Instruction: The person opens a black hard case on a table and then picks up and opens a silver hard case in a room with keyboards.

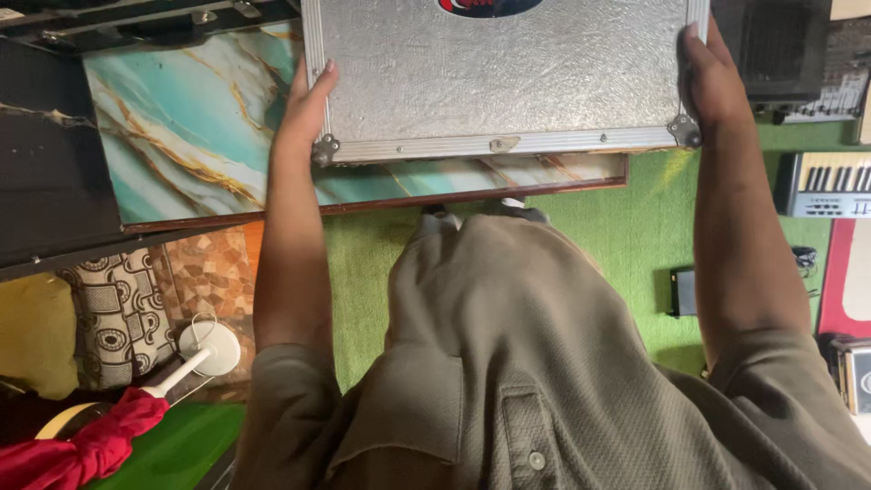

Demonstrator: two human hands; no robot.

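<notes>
At far left a patterned cushion [113,318] leans under a dark shelf [45,181], with a white stand [209,349] and a folded red umbrella [86,449] below it.

The left hand [307,104] comes next, its arm reaching up from an olive shirt [508,381]. The fingers are clamped along the left edge of a silver case [499,77], with the thumb on the textured face just above the metal corner [325,148]. The case sits over a marble-patterned table [195,127] in teal and gold; I cannot tell whether it rests on the table or is held just above it. Its near edge runs close to the table's front edge.

The right hand [709,82] is closed on the case's right edge, fingers over the rim, above the other near corner [685,132]. Past it lie a green floor [635,236], a small dark box [683,292] and a keyboard [830,184] at far right.

Both grips take the case by its thin sides only, with nothing visibly under it. As I judge it, if the case is heavy or the textured metal is slick, it could slide through the palms and drop on the table edge or onto the feet below. Uneven force between the hands could tilt it, and the sharp corners might scrape the tabletop.
</notes>
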